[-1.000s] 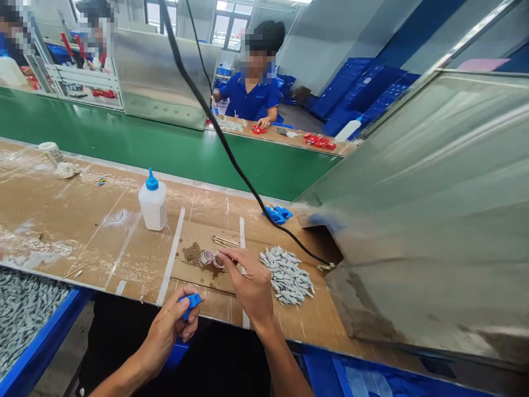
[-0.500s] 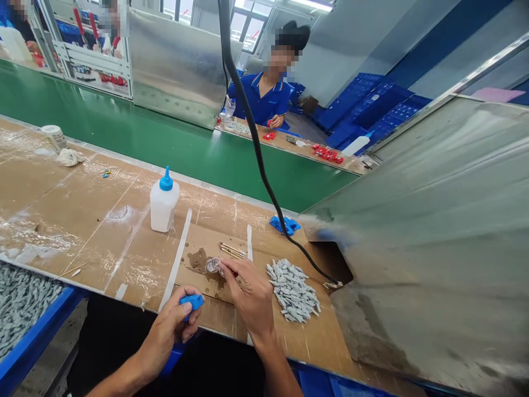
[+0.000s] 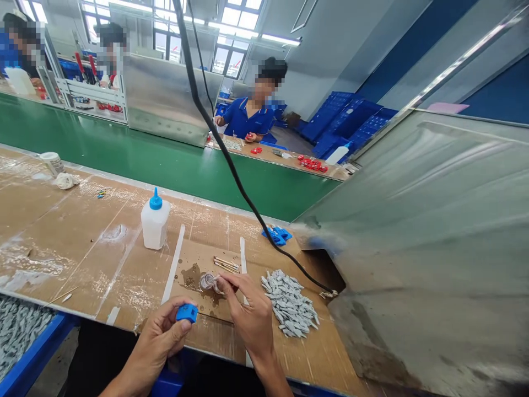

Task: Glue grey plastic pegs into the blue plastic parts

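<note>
Blue part (image 3: 187, 313) sits pinched in the left fingers (image 3: 182, 326); right fingers (image 3: 222, 280) pinch something too small to identify.

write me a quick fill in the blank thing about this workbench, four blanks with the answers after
The small part held in the left hand is coloured ____.
The pile of grey pieces lies to the ____ of the white bottle.
The white bottle stands ____, not on its side.
The long belt beyond the worktop is coloured ____.

Missing words: blue; right; upright; green
</note>
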A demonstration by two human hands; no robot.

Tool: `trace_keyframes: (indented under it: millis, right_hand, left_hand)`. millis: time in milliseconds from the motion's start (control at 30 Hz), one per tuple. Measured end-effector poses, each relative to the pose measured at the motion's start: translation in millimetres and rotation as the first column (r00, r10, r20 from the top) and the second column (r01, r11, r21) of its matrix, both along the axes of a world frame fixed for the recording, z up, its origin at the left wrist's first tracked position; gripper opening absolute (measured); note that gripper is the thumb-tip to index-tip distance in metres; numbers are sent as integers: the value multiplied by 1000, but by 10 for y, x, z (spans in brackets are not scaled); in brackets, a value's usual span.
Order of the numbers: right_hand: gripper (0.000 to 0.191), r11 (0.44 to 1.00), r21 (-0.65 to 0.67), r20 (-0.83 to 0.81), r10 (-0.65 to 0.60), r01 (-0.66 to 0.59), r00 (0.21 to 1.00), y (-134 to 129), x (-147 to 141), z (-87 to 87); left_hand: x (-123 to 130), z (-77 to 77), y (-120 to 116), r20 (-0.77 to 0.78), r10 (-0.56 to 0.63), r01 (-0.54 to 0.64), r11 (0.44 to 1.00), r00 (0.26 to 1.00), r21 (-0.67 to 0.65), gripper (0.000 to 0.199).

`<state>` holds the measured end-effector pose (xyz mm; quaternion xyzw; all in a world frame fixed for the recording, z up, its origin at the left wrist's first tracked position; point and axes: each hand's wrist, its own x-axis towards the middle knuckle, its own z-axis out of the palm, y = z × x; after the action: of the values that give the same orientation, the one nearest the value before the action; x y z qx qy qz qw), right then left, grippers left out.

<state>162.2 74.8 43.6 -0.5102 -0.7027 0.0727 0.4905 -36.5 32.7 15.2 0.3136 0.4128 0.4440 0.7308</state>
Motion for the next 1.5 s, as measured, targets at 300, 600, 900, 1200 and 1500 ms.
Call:
trace_keyframes:
  millis: [300,600,900,1200,1500]
  right_hand:
    - [9,997,-73,-255,-40,22,966,-115,-69,65]
    - [13,994,-102,-454,-17,-33,891,-301,-188,119]
    - [20,993,-81,-474,39,-88,879,-357,-245,102]
    - [23,979,-65,-474,139,-192,869,-456,-200,53]
    - [33,972,36,-387,226,-231,894,-711,-226,125]
  left_hand:
    - [117,13,233,41,-17,10,985,999,174,35]
    - [197,-2,318,41,-82,73,978,996,197,30]
    - [230,93,259,1,-170,166,962,985,216,33]
    - [55,265,211,-500,-72,342,812,863,473,21]
    - [-40,311,137,-637,5,524,562,771,639,23]
